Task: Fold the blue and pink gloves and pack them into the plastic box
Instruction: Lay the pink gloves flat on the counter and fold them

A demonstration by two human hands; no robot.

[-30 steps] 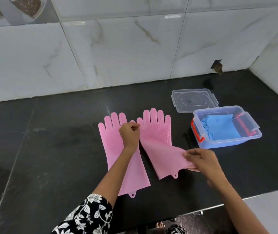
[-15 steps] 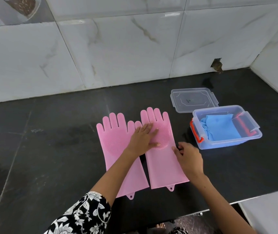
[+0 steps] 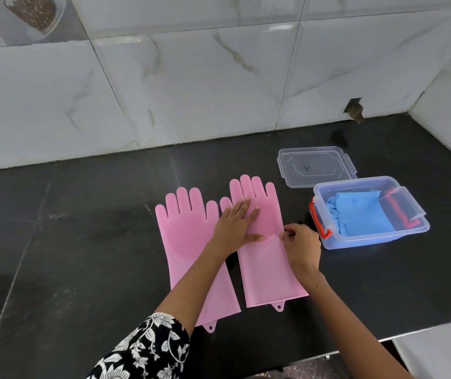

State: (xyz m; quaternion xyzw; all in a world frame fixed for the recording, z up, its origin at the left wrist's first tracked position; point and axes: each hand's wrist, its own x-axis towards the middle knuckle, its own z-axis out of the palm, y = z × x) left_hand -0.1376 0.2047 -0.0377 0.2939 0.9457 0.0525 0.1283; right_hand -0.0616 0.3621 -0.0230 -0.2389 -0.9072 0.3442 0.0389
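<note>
1. While the right pink glove (image 3: 266,258) lies flat, cuff nearest the person and fingers pointing away, the right hand (image 3: 301,246) pinches its box-side edge.
2. Left hand (image 3: 235,228), fingers spread, presses its bristled palm.
3. Left pink glove (image 3: 188,233) lies parallel, farther from the plastic box (image 3: 369,239), which holds folded blue gloves (image 3: 361,213).

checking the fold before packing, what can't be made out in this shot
Head view only:
- Right hand: its fingertips curl at the right pink glove edge; a pinch cannot be confirmed.
- That glove's palm is partly under the flat left hand.
- Blue gloves in the plastic box: how many, and how folded, unclear.
- Lid marking too small.
</note>
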